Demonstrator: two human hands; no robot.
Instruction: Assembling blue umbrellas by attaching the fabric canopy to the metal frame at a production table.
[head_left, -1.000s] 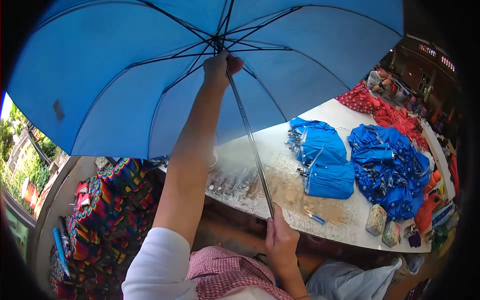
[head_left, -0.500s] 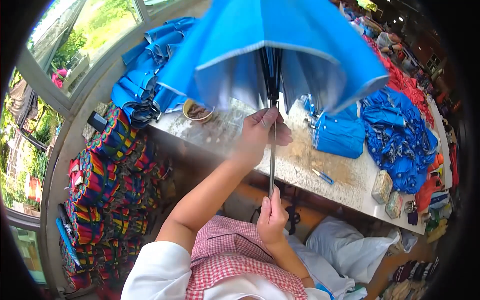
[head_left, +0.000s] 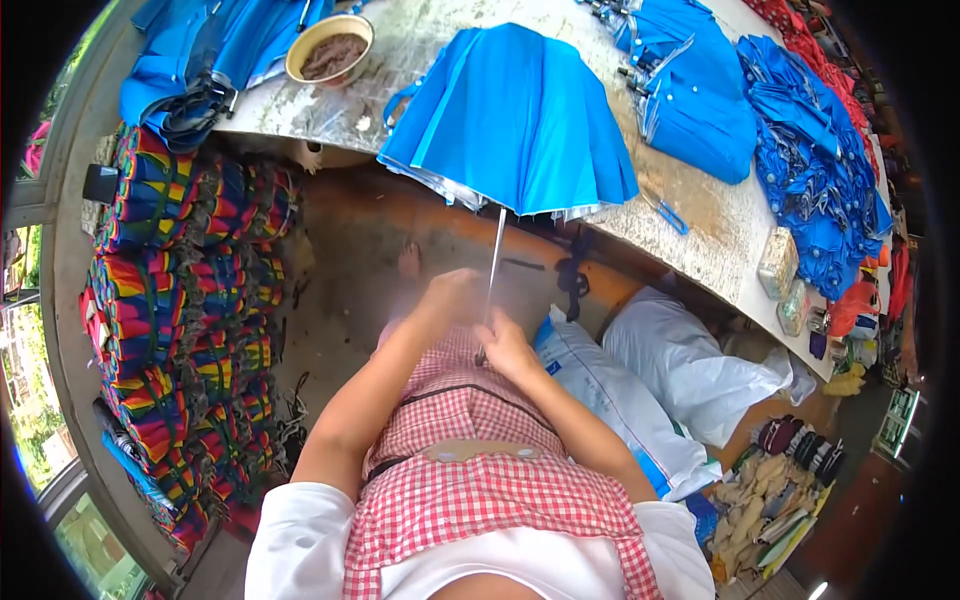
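Observation:
A blue umbrella (head_left: pixel 515 125) with a silvery underside points away from me, its canopy partly folded and hanging over the table edge. Its thin metal shaft (head_left: pixel 497 250) runs down toward my apron. My right hand (head_left: pixel 508 345) is closed around the lower end of the shaft, near the dark tip. Close beside the shaft, a little higher, is my left hand (head_left: pixel 455 297); blur hides its fingers, so I cannot tell whether it grips.
On the worn white table (head_left: pixel 700 225) lie folded blue umbrellas (head_left: pixel 695 110), a blue heap (head_left: pixel 815 180), a bowl of brown stuff (head_left: pixel 330 50) and blue-handled snips (head_left: pixel 667 212). Rainbow-coloured bundles (head_left: pixel 145 290) are stacked at left. White sacks (head_left: pixel 690 365) stand at right below the table.
The umbrella has come down and nearer to me, and its canopy has drawn in. My left hand has moved from just under the canopy down to near my right hand. The view has tilted downward.

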